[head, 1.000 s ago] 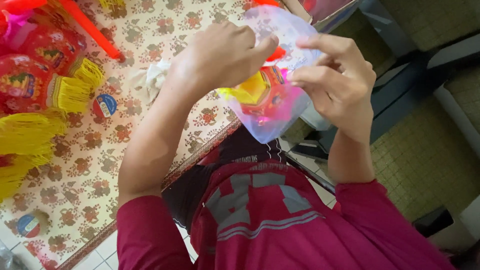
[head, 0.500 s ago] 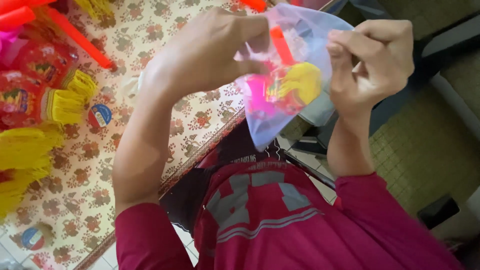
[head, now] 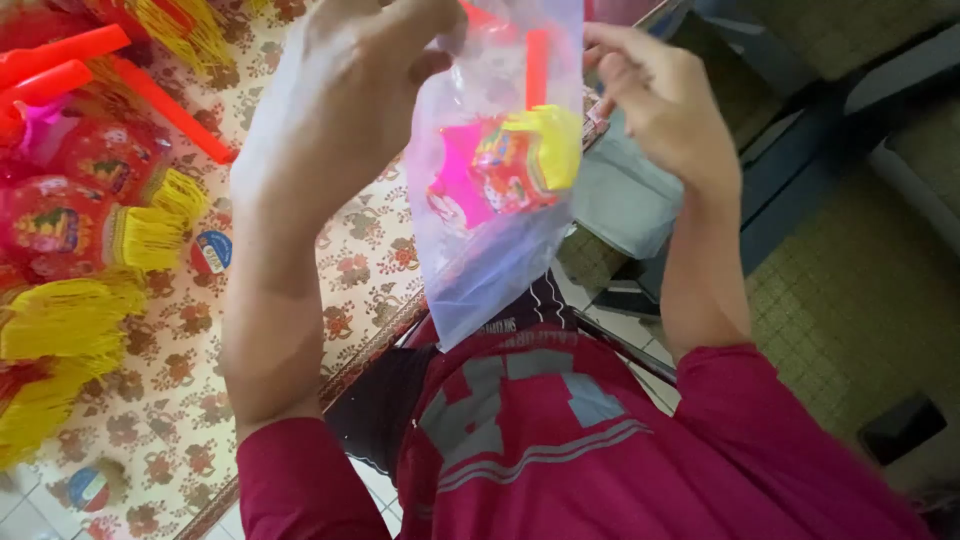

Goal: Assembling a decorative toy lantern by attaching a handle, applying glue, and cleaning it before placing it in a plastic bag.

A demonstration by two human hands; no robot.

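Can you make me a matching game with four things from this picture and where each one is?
Things:
1. clear plastic bag
2. red stick
3. yellow tassels
4. round blue-and-red sticker

Places:
A. flat on the flowered tablecloth, beside a red lantern
B. inside the bag, near its top
C. held up by the left hand and right hand
D. piled at the left edge of the table

Pairs: 1-C, 2-B, 3-D, 4-A
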